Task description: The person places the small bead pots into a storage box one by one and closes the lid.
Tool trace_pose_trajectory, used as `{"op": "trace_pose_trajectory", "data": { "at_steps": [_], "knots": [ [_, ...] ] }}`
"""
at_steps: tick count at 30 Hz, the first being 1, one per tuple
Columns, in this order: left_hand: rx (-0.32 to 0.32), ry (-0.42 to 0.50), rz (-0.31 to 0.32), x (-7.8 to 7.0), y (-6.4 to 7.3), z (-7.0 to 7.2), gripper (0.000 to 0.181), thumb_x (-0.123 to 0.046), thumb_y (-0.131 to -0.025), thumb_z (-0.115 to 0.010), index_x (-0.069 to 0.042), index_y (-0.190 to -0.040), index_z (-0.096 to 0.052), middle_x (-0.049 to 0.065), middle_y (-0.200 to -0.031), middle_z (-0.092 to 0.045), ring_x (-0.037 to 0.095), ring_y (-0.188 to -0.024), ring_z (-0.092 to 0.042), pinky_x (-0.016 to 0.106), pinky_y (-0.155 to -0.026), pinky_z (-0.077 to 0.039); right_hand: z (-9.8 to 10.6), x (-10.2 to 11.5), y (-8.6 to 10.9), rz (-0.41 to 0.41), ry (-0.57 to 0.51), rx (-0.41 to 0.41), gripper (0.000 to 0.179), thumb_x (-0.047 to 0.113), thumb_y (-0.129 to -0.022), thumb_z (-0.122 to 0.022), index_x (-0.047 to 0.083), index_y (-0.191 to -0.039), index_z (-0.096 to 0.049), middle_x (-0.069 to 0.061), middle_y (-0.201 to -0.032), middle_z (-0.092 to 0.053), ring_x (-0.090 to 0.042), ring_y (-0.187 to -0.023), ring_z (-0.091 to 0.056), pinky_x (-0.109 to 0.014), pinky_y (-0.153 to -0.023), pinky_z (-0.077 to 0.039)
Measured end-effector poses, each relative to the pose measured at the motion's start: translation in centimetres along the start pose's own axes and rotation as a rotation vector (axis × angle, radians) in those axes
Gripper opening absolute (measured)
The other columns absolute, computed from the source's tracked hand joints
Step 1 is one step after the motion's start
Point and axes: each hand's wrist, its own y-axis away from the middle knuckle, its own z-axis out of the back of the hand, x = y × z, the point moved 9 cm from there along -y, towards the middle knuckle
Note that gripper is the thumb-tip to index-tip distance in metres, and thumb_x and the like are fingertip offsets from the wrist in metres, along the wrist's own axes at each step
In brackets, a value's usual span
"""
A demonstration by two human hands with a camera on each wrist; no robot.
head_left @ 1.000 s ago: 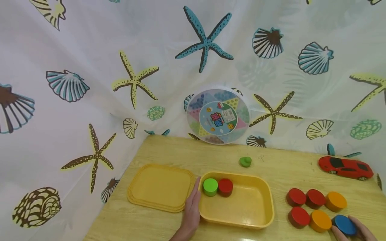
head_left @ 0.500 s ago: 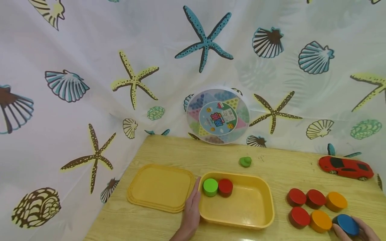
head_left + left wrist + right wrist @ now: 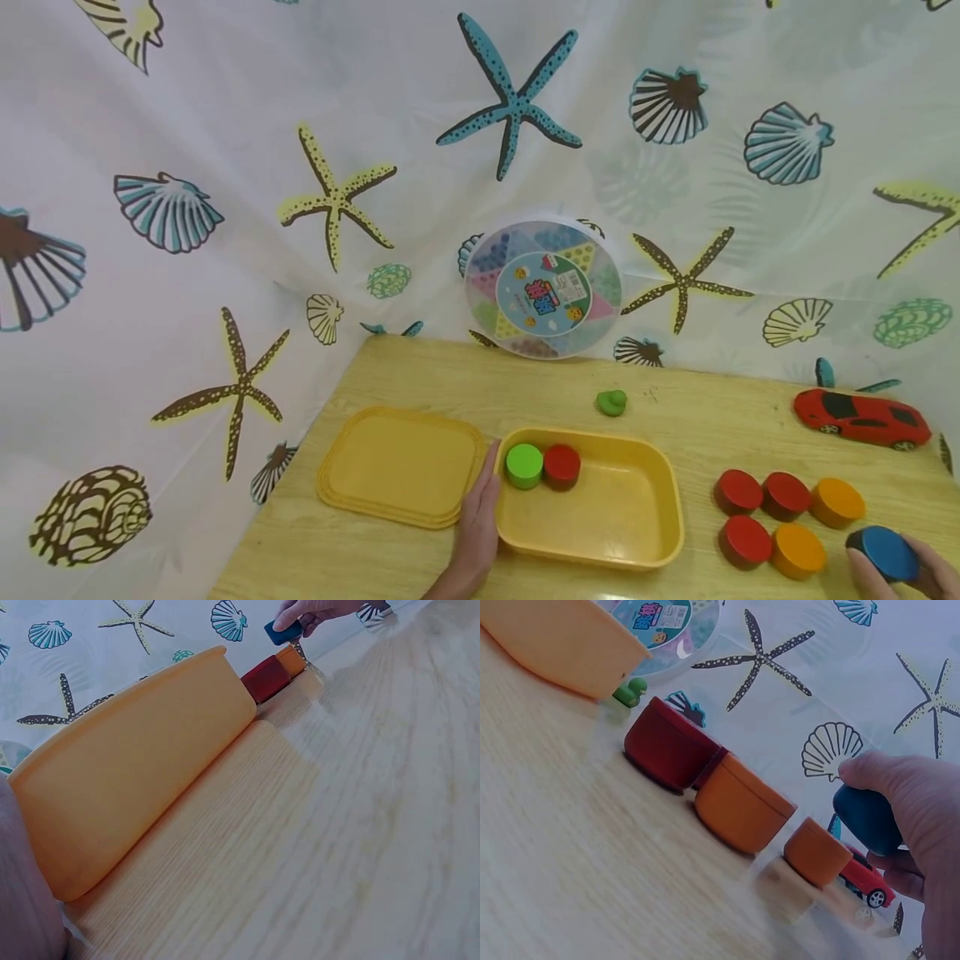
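My right hand [image 3: 930, 567] pinches a blue round block [image 3: 887, 552] between thumb and fingers, near the right front of the table. In the left wrist view that blue block [image 3: 283, 631] hangs above the table, apart from the others. To its left stand three red round blocks [image 3: 745, 542] and two orange ones [image 3: 798, 550]. My left hand [image 3: 476, 525] rests with straight fingers against the left wall of a yellow plastic bin [image 3: 585, 560]. Inside the bin, at its back left, a green round block [image 3: 524, 465] sits beside a red one [image 3: 562, 467].
Yellow flat lids [image 3: 401, 467] lie stacked left of the bin. Behind the bin is a small green duck [image 3: 612, 402]. A red toy car [image 3: 861, 418] stands at the back right. A round board-game package [image 3: 543, 290] leans on the patterned curtain [image 3: 420, 100].
The right hand has lifted the blue block from beside the front orange block and moved it slightly right. The left hand and the bin have not moved.
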Motion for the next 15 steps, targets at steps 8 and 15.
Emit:
{"op": "trace_pose_trajectory", "data": {
  "at_steps": [8, 15],
  "knots": [
    [-0.004, 0.0, -0.034, -0.1, 0.1, 0.0, 0.052, -0.025, -0.117, -0.024, -0.008, -0.166, -0.024, 0.007, -0.172, -0.023, 0.024, -0.159, -0.018, 0.011, -0.12, -0.009, 2.0, 6.1, 0.7, 0.145, -0.096, 0.011, 0.075, 0.034, -0.091, -0.082, -0.006, -0.148, -0.054, -0.038, -0.128, -0.063, 0.008, -0.075, -0.051, -0.005, -0.062, -0.032],
    [0.0, -0.005, -0.024, 0.2, 0.1, 0.0, 0.052, -0.025, -0.117, -0.024, -0.01, -0.167, -0.023, 0.006, -0.172, -0.023, 0.023, -0.159, -0.017, 0.011, -0.12, -0.009, 1.2, 10.5, 2.5, 0.236, -0.125, 0.13, 0.073, 0.035, -0.085, -0.088, 0.0, -0.143, -0.06, -0.03, -0.13, -0.067, 0.006, -0.083, -0.061, 0.001, -0.065, -0.039]
  ]
}}
